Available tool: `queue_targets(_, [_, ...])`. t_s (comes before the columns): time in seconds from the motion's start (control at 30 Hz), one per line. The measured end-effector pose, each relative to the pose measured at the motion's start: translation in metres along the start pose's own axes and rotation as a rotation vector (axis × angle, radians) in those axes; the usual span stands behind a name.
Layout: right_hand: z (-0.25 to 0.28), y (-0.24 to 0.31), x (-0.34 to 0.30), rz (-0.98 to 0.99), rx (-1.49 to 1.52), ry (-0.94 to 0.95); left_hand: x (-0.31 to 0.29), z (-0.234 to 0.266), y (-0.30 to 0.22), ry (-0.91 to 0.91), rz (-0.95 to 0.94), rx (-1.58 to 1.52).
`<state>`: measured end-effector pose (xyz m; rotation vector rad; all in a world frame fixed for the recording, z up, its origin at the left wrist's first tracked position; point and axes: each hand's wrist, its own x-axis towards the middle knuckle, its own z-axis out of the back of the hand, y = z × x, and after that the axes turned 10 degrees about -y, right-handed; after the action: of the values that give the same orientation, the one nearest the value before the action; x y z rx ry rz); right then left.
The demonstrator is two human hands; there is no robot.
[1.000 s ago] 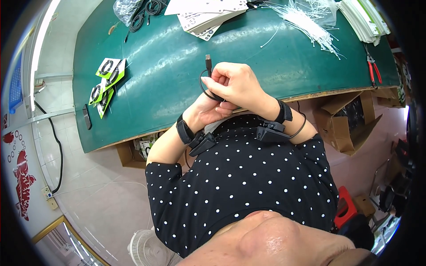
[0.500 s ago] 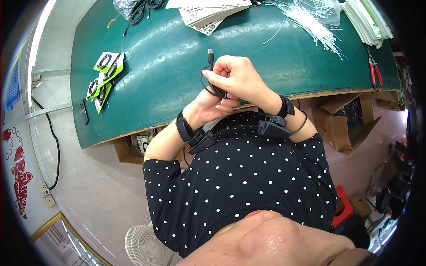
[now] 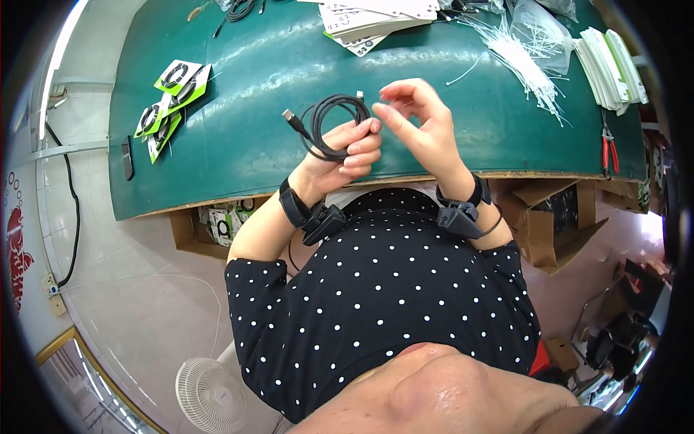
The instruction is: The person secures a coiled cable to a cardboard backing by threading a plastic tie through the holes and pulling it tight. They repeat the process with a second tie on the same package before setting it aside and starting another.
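Note:
My left hand [image 3: 340, 159] is closed around a coiled black USB cable [image 3: 316, 129] above the near side of the green table. The coil's loops stand up out of the fist, and two metal-tipped plugs stick out, one at the left and one at the top right. To the right of the coil, my right hand [image 3: 428, 130] is raised with nothing in it. Its thumb and fingers are apart and do not touch the cable. Each wrist wears a black strap with a small black device.
Carded coiled cables [image 3: 170, 98] lie at the table's left, near a small dark flat object [image 3: 128, 158]. White cards [image 3: 372, 22] are stacked at the back. White zip ties [image 3: 524, 69], more card stacks [image 3: 601, 72] and red-handled cutters [image 3: 609, 153] lie rightward. Open cardboard boxes [image 3: 538, 228] sit below the table edge.
My right hand has let go of the cable and moved right, its fingers opening. My left hand now holds the coil alone, with its loops more in sight. The whole view has shifted slightly.

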<state>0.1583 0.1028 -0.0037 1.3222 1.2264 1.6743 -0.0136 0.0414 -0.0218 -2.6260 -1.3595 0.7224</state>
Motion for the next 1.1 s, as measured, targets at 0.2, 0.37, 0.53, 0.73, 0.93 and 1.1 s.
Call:
queue_targets(0.2, [-0.007,-0.01,-0.003,-0.23,0.246,0.245,0.003,0.009,0.005,0.315,0.22,-0.125])
queue_targets(0.37, [-0.007,-0.005,-0.002,-0.356,0.307,0.189,-0.005,-0.009,0.001,0.114,0.159,0.015])
queue_targets(0.53, [0.003,-0.006,0.006,-0.42,0.2,0.048,-0.007,-0.05,0.006,-0.612,-0.164,-0.086])
queue_targets(0.73, [0.0,-0.004,0.005,-0.549,0.351,0.097,-0.006,-0.011,0.003,-0.401,-0.433,0.055])
queue_targets(0.93, [-0.006,-0.002,-0.002,-0.48,0.605,0.055,0.007,0.003,0.0,-0.255,-0.282,-0.103])
queue_targets(1.1, [-0.003,-0.011,-0.004,-0.483,0.478,-0.002,0.005,-0.001,0.004,-0.27,-0.429,-0.038])
